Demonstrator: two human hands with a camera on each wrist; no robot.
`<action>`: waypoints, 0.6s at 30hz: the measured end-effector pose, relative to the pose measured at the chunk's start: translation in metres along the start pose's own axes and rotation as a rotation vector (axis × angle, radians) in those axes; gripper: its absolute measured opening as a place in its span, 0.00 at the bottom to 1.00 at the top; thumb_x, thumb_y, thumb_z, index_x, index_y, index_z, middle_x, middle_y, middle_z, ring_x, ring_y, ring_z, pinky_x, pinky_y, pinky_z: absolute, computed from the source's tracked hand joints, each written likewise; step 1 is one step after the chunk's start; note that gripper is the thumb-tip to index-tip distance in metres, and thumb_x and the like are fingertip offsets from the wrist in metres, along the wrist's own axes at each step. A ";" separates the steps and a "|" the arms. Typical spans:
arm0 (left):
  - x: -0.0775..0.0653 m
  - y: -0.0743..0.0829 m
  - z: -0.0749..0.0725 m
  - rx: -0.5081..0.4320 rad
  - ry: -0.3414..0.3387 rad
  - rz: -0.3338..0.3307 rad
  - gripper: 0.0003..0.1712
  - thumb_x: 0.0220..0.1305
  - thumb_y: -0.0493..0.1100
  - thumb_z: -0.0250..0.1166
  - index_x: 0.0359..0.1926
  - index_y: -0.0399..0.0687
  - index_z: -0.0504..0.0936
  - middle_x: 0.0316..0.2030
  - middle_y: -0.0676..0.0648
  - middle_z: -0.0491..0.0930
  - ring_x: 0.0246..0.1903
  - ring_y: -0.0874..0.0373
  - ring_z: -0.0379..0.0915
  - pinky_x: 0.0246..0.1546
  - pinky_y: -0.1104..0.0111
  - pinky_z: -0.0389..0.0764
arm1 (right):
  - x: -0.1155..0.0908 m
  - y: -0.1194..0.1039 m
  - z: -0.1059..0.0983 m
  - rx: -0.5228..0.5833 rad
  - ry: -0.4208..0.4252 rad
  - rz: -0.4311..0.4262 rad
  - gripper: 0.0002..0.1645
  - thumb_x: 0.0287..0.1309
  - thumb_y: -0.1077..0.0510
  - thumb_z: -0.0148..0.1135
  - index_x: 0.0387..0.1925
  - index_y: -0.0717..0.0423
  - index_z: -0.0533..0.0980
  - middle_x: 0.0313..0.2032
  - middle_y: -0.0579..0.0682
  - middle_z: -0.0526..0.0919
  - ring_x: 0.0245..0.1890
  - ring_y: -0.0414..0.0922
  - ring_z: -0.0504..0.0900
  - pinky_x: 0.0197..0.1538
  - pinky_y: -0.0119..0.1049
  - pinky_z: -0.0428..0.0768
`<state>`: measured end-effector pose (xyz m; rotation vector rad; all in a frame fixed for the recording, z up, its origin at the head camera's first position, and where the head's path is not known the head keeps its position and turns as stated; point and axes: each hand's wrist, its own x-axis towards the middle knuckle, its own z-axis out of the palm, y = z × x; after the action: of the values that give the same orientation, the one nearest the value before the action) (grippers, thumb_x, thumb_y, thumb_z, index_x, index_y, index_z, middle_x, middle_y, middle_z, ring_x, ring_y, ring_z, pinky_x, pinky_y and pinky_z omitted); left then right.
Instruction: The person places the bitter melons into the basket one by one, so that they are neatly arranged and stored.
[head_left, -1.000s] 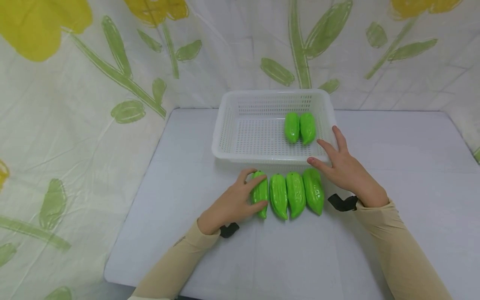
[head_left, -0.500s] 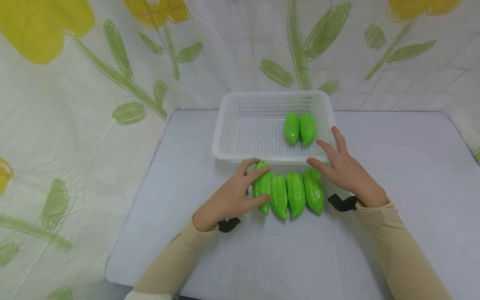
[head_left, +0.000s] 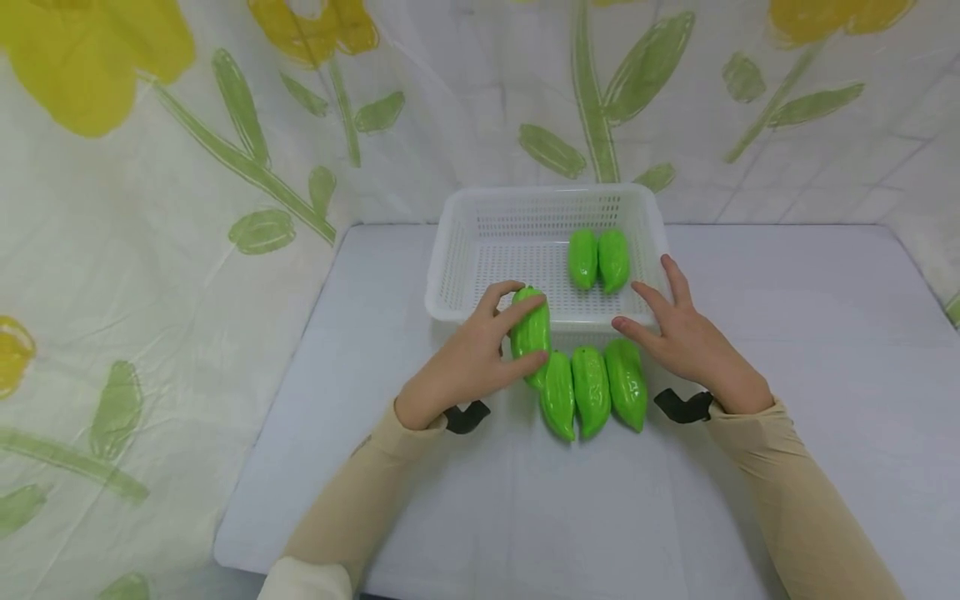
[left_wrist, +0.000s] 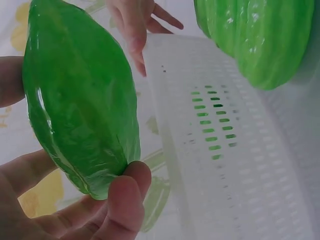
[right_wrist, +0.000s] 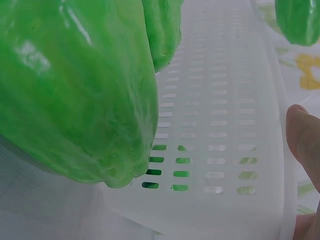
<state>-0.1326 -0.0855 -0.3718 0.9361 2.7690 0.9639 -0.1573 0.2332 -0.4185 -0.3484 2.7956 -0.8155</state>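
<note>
My left hand (head_left: pixel 468 354) holds a glossy, ribbed green vegetable (head_left: pixel 531 325), pepper-like and tapered, between thumb and fingers. It is raised over the front edge of the white perforated basket (head_left: pixel 441 267). The left wrist view shows the fingertips around the vegetable's narrow end (left_wrist: pixel 80 100), beside the basket wall (left_wrist: pixel 185 175). My right hand (head_left: pixel 693 337) spreads its fingers at the basket's front right corner. In the right wrist view its thumb (right_wrist: pixel 302 132) lies at the basket rim (right_wrist: pixel 282 115). Two matching vegetables (head_left: pixel 582 260) lie side by side in the basket's right half.
Three more such vegetables, left (head_left: pixel 557 396), middle (head_left: pixel 591 392) and right (head_left: pixel 626 383), lie in a row on the white table (head_left: pixel 600 517) in front of the basket. Behind the table hangs a flower-printed sheet (head_left: pixel 465 100).
My left hand has lifted the leftmost vegetable from the row and moved it forward and slightly right, up to the basket's front edge. My right hand stays at the basket corner.
</note>
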 end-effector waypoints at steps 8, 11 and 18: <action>0.024 0.000 -0.011 0.037 0.018 -0.003 0.39 0.70 0.56 0.67 0.77 0.52 0.68 0.76 0.41 0.56 0.47 0.48 0.79 0.52 0.57 0.82 | -0.001 0.001 0.001 0.004 0.012 0.008 0.54 0.73 0.27 0.48 0.82 0.57 0.51 0.81 0.50 0.16 0.64 0.77 0.72 0.58 0.73 0.74; 0.034 0.001 -0.016 0.050 -0.004 -0.028 0.39 0.71 0.57 0.66 0.78 0.54 0.66 0.77 0.41 0.55 0.49 0.49 0.78 0.53 0.57 0.82 | -0.001 0.002 0.001 0.003 0.015 0.005 0.54 0.73 0.26 0.48 0.82 0.57 0.51 0.81 0.51 0.16 0.64 0.77 0.72 0.58 0.73 0.74; 0.062 0.000 -0.025 0.054 -0.056 -0.064 0.40 0.71 0.58 0.65 0.79 0.55 0.64 0.78 0.40 0.52 0.45 0.52 0.77 0.49 0.61 0.81 | 0.000 0.002 0.002 0.004 0.017 0.001 0.54 0.73 0.27 0.47 0.82 0.57 0.51 0.81 0.51 0.16 0.63 0.76 0.73 0.57 0.73 0.75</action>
<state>-0.1895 -0.0642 -0.3433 0.8620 2.7728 0.8451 -0.1570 0.2340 -0.4208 -0.3404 2.8088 -0.8276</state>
